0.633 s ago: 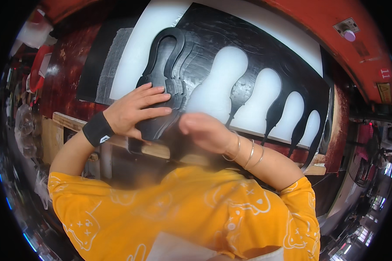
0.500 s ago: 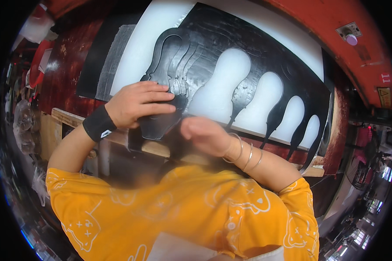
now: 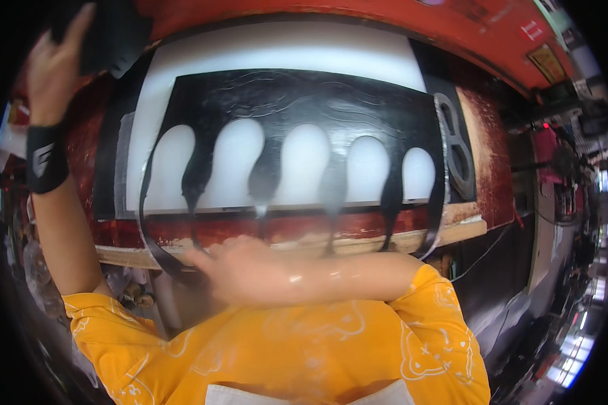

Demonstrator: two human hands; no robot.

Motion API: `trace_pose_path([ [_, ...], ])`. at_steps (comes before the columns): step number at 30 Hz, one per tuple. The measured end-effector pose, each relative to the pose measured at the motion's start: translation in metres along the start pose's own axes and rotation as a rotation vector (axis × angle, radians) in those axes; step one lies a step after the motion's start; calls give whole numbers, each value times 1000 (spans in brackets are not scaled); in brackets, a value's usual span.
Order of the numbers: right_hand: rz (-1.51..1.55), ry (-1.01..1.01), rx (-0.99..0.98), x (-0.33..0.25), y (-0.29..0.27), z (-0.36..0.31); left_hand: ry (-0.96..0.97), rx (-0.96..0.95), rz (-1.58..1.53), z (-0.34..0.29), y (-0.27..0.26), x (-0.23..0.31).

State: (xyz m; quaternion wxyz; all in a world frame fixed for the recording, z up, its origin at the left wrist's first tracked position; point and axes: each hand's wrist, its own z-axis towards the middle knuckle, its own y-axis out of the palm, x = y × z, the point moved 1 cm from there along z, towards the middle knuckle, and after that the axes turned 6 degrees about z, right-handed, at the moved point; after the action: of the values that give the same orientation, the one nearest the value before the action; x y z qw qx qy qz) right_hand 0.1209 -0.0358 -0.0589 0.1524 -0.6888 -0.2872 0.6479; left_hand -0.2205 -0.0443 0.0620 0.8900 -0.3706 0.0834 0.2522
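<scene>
At the far left, my left hand (image 3: 55, 77) is raised and closed on black sheet pieces (image 3: 118, 37), whose full outline runs into the dark rim. A thin black sheet (image 3: 304, 94) with several sole-shaped cut-outs lies on a white board (image 3: 277, 50). White shows through the holes, and narrow black strips hang from the sheet over the table's front edge. My right hand (image 3: 240, 270) is in front of that edge, close to the hanging strips at the left. Motion smears its fingers, so whether they grip a strip is unclear.
Right of the sheet lies a grey sole-shaped frame, perhaps a cutting die (image 3: 458, 148). An orange-red machine body (image 3: 304, 13) runs along the back. The worn red table (image 3: 496, 155) has a wooden front edge (image 3: 452, 233). Clear plastic bags hang at the lower left.
My left hand has lifted the black pieces off the sheet's front left and carried them to the far left. My right hand has moved left and nearer my body. The view has shifted.
</scene>
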Motion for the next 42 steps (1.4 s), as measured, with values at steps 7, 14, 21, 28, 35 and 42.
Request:
trace_pose_path([
  [7,-717,774,1049,132,-97,-178,-35,-308,-304,51,48,225],
  [14,-485,854,993,111,7,-207,314,-439,-467,46,10,383],
  [21,972,306,1646,115,15,-275,494,-563,-604,-12,-57,453],
  [28,1353,300,1125,141,-2,-276,409,-720,-728,-44,-85,447],
  [35,1379,62,1061,111,-18,-269,337,-628,-825,-48,-84,426],
  [42,981,307,1073,120,-14,-276,-185,-864,-1332,-7,-44,352],
])
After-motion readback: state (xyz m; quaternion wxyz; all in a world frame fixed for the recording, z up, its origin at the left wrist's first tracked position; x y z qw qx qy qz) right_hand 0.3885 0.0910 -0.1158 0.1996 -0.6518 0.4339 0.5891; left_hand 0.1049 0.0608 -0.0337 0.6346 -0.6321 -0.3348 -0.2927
